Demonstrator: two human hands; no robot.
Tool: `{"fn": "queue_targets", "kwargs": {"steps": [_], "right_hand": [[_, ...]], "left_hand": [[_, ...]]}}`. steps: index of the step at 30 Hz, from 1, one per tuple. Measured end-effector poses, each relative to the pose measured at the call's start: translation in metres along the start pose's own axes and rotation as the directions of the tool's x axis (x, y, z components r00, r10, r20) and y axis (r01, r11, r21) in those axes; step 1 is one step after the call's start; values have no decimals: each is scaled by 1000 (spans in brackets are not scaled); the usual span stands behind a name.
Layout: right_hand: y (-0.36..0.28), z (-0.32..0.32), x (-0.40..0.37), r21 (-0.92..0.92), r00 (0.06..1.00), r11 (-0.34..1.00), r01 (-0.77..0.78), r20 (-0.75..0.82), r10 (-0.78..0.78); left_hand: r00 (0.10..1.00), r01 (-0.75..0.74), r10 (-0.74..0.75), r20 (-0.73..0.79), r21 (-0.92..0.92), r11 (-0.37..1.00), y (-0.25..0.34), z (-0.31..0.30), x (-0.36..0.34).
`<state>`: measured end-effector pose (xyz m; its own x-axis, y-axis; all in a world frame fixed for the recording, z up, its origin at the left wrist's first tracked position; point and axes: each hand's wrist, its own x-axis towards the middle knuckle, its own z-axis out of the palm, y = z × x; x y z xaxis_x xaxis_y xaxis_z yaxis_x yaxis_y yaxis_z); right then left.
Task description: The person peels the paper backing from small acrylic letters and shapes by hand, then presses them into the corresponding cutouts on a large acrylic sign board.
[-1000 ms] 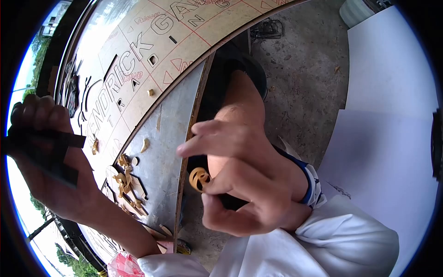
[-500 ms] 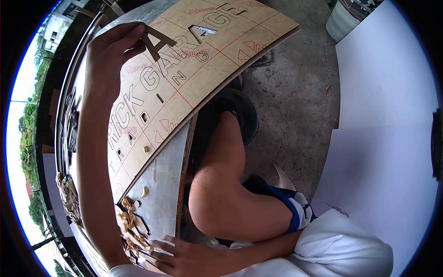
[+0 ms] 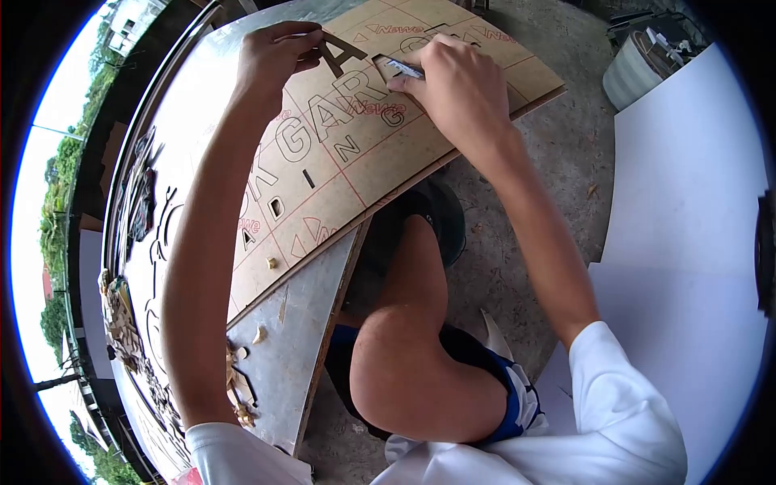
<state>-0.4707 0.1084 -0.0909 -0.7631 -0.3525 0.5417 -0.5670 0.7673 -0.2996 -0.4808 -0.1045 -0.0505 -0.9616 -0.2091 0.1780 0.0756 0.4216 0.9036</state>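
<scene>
1. The cut-out letter A (image 3: 346, 46) is up over the lettered sheet (image 3: 396, 167), near the outlined "GAR". The left hand (image 3: 275, 61) has its thumb and fingers pinched on one end of it.
2. The right hand (image 3: 467, 77) has just come up from beside the scraps (image 3: 240, 386) and is now closed around the knife (image 3: 404, 69), which was lying on the sheet. Both hands are thus occupied, the knife just beside the letter, over the opening in the sheet.
3. The sheet overlaps the grey worktop (image 3: 293, 343); a crumpled bit (image 3: 272, 263) sits near the sheet's edge.
4. Whether the knife's tip touches the sheet or hangs above it, I cannot tell. The right hand covers lettering beyond the opening, the left forearm hides the start of the row, and the fingertips on the letter are partly hidden.
</scene>
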Motion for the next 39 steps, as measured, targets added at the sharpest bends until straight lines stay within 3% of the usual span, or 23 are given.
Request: {"fn": "queue_targets", "kwargs": {"steps": [4, 6, 7, 11, 13, 15, 16, 18, 19, 20, 22, 23, 25, 27, 29, 32, 34, 37, 39], "right_hand": [[-3, 8, 6, 9, 989, 997, 82, -127, -80], [-9, 6, 13, -7, 1000, 1000, 13, 12, -13], [-10, 6, 14, -11, 1000, 1000, 11, 7, -11], [-6, 16, 14, 100, 994, 994, 37, -109, -26], [-1, 2, 3, 315, 953, 949, -21, -282, 114], [4, -20, -13, 631, 940, 771, -82, -207, 270], [5, -28, -23, 782, 918, 590, -200, -62, 393], [7, -43, -42, 958, 875, 140, -251, 162, 457], [10, -47, -51, 962, 857, -67, -266, 268, 441], [12, -50, -58, 961, 856, -61, -268, 267, 443], [14, -54, -69, 855, 793, -385, -347, 487, 365], [13, -55, -73, 856, 793, -381, -349, 486, 366], [12, -57, -77, 661, 785, -664, -350, 593, 176], [9, -58, -80, 646, 788, -670, -365, 598, 147], [6, -60, -84, 512, 796, -767, -387, 605, 2], [-1, -63, -89, 530, 797, -754, -389, 604, 14], [-5, -65, -92, 549, 790, -739, -390, 612, 38], [-8, -65, -98, 531, 778, -750, -393, 627, 37], [-12, -66, -100, 533, 774, -749, -393, 632, 44]], "left_hand": [[1000, 7, -8, -24, -34, 999, -6, -2, 6], [1000, 7, -8, -18, -54, 999, -7, 1, 5], [1000, 7, -9, -23, -71, 997, -6, 2, 5], [999, 24, -28, -33, -121, 992, -5, 10, -1], [999, 48, -48, 4, -177, 983, -7, 17, -2], [994, 10, 9, 106, -173, 985, -9, 29, -5], [992, 15, 5, 125, -160, 987, -8, 37, -9], [991, 18, -9, 132, -65, 998, -7, 48, -10], [993, 6, -5, 121, -7, 1000, -10, 53, -9], [992, 6, -5, 123, -14, 1000, -11, 55, -6], [995, -23, 22, 101, 11, 1000, -12, 57, -2], [995, -24, 23, 101, 6, 1000, -13, 58, -2], [998, -2, -6, 67, 116, 993, -10, 59, -1], [998, 4, -11, 55, 118, 993, -9, 61, -2], [999, 14, -19, 43, 123, 992, -10, 62, -3], [999, 15, -19, 30, 140, 990, -7, 63, -6], [1000, -26, 20, 23, 289, 957, -8, 63, -6], [991, -134, 122, 56, 394, 909, -10, 61, -9], [992, -128, 120, 46, 420, 898, -9, 63, -12]]}}
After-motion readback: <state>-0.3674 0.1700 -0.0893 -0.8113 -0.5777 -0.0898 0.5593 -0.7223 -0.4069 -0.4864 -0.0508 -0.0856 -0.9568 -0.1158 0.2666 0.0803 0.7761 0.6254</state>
